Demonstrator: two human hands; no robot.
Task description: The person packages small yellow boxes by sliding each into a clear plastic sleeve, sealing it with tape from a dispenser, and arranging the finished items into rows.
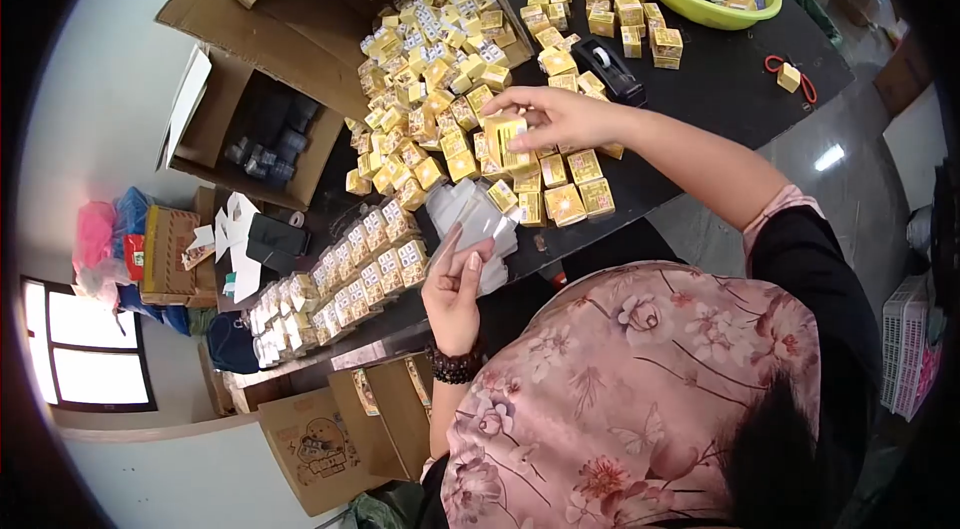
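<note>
My right hand (560, 119) is closed around a small yellow box (510, 147), held over the table among many similar boxes. Lower and to the left, my left hand (455, 299) pinches a clear plastic sleeve (485, 221), whose open end points up toward the yellow box. A stack of flat clear sleeves (455, 201) lies on the table just beyond my left hand. Near my right wrist several yellow boxes (566, 204) stand in a cluster. Left of my left hand are rows of wrapped boxes (375, 254).
A large cardboard carton (270, 19) lies tipped, spilling yellow boxes (430, 59) onto the black table (735, 79). A tape dispenser (612, 74), red-handled scissors (805, 79) and a yellow-green basin (715, 14) stand farther right. A dark phone (277, 241) lies left, beside a smaller carton (210, 124).
</note>
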